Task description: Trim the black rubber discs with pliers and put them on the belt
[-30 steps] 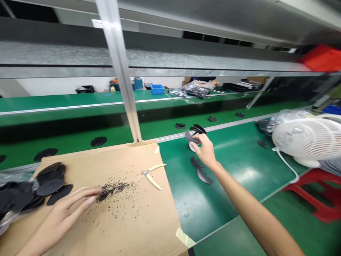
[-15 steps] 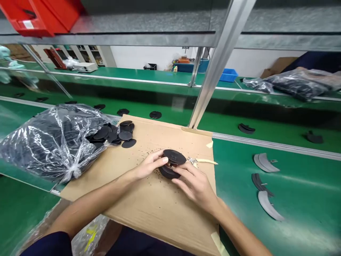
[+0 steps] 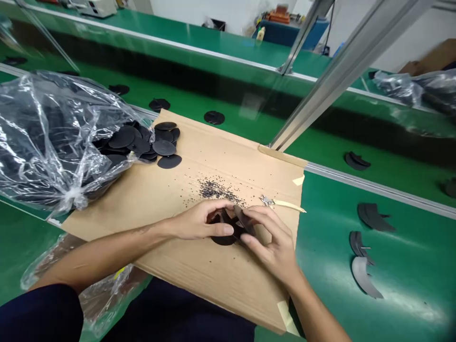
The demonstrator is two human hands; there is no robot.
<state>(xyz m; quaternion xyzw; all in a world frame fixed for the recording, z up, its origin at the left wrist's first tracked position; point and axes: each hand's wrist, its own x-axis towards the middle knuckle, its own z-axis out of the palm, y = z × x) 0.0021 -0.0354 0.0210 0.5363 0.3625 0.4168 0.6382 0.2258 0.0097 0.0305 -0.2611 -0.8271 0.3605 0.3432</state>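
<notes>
Near the middle of the cardboard sheet (image 3: pixel 167 204), my left hand (image 3: pixel 203 221) pinches a thin black plastic piece between thumb and fingers. My right hand (image 3: pixel 272 232) grips a tilted black disc (image 3: pixel 246 222) by its edge, close against the left hand's piece. Below both, another round black part (image 3: pixel 223 239) shows its lower rim; my fingers cover most of it. Small black crumbs (image 3: pixel 215 188) lie scattered just beyond my hands. Nippers (image 3: pixel 281 204) with a cream handle rest to the right.
A clear plastic bag (image 3: pixel 64 137) full of black discs lies at the left, with loose discs (image 3: pixel 164 147) spilling from its mouth. A metal post (image 3: pixel 342 80) rises behind the cardboard. Curved grey and black parts (image 3: pixel 365 278) lie on the green bench at the right. More discs (image 3: pixel 214 118) sit on the green strip behind.
The view has tipped downward. The upper disc has turned from lying flat to standing tilted in my right hand. My hands have come nearer, uncovering the crumb pile.
</notes>
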